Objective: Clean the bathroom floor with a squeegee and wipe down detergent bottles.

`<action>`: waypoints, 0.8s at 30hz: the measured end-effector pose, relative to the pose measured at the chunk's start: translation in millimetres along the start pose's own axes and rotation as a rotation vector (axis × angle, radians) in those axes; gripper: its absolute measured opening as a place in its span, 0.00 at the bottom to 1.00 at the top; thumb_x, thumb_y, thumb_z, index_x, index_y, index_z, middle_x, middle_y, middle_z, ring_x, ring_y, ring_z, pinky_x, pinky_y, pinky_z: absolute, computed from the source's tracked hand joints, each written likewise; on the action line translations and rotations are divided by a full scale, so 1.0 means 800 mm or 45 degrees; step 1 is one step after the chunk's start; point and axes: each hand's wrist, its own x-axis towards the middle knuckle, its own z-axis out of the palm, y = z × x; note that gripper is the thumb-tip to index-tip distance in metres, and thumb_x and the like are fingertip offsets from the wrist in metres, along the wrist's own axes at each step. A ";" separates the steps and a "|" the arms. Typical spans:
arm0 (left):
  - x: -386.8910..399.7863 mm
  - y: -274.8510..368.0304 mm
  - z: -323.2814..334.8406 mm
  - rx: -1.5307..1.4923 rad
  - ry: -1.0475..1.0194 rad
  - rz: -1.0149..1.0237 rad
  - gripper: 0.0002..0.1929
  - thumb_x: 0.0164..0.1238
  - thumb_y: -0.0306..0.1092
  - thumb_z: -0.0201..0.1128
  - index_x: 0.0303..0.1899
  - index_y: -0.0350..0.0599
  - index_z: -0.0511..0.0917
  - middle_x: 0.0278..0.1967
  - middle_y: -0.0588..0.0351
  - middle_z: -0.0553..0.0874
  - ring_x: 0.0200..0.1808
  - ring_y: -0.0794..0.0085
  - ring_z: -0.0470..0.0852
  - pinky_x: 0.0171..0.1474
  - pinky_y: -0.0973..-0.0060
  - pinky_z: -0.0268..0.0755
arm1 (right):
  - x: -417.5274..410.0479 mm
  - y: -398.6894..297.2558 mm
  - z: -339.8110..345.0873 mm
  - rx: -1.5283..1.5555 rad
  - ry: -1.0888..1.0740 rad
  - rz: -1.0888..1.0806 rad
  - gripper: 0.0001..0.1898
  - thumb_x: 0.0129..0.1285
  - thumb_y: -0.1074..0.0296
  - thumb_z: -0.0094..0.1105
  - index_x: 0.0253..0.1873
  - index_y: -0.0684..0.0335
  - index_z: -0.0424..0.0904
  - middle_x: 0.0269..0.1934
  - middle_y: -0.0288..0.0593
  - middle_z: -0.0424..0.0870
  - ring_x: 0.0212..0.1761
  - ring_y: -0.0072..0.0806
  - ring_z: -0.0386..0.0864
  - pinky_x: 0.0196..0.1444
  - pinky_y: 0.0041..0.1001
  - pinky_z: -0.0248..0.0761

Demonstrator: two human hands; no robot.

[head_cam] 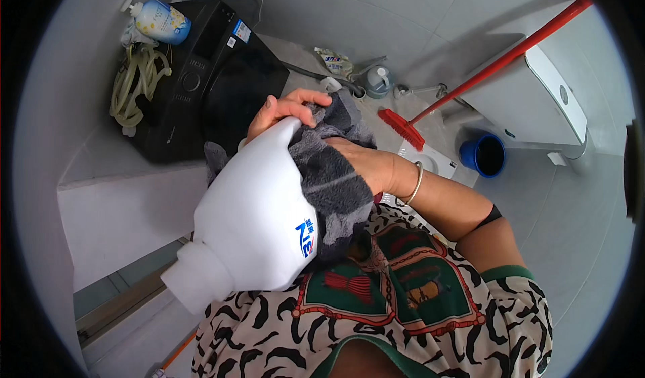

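Note:
A large white plastic bottle with blue lettering lies tilted before my chest. Its white cap points to the lower left. My left hand is at the far end of the bottle, its fingers curled over the edge and against a grey-and-black towel. The bottle hides most of that palm. Folds of the towel lie along the bottle's right side, and my right hand grips them, pressing toward the bottle. Its fingertips are buried in the cloth. A bangle circles my right wrist.
At left stands a black washing machine, bearing a pump bottle and a coiled hose. A red broom leans across the right. Near the wall are a packet, a grey jug, a blue bucket and a white cistern.

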 end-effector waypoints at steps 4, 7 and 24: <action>-0.007 -0.020 0.019 -0.190 0.127 0.270 0.29 0.73 0.44 0.23 0.29 0.39 0.75 0.40 0.35 0.79 0.53 0.53 0.71 0.64 0.54 0.52 | 0.019 -0.022 -0.002 -0.108 0.056 0.320 0.14 0.49 0.60 0.58 0.35 0.65 0.75 0.32 0.52 0.78 0.37 0.46 0.77 0.40 0.38 0.68; -0.011 -0.034 0.031 -0.297 0.484 0.264 0.25 0.74 0.43 0.28 0.32 0.43 0.75 0.38 0.37 0.80 0.47 0.51 0.77 0.60 0.55 0.60 | 0.020 -0.005 0.007 -0.318 0.312 0.207 0.13 0.49 0.59 0.58 0.34 0.64 0.75 0.28 0.48 0.79 0.32 0.44 0.79 0.34 0.37 0.71; -0.062 -0.027 0.050 0.175 0.424 0.410 0.30 0.75 0.46 0.23 0.26 0.39 0.72 0.28 0.45 0.81 0.41 0.59 0.78 0.61 0.56 0.57 | -0.075 -0.030 0.045 -0.185 0.282 0.424 0.14 0.54 0.65 0.57 0.45 0.63 0.76 0.49 0.52 0.75 0.48 0.49 0.73 0.53 0.40 0.64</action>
